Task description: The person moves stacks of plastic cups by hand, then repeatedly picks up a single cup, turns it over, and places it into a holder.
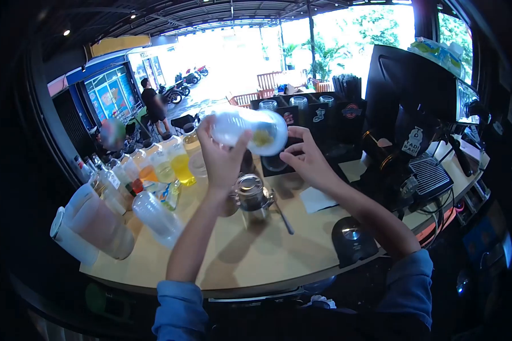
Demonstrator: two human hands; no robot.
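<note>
My left hand is wrapped round a translucent plastic cup, raised above the counter and tilted nearly on its side. A yellowish patch shows at its right end. Close by that end is my right hand, thumb and fingers apart and curved, fingertips right at the cup's edge. Beneath the cup, a metal-lidded glass jar stands on the counter, with a spoon lying to its right. Left of my left forearm lies a stack of clear plastic cups.
Large plastic pitchers and a row of bottles line the left of the wooden counter. On the right stand a coffee machine and a black dome-shaped device. A white napkin lies nearby. A person stands beyond.
</note>
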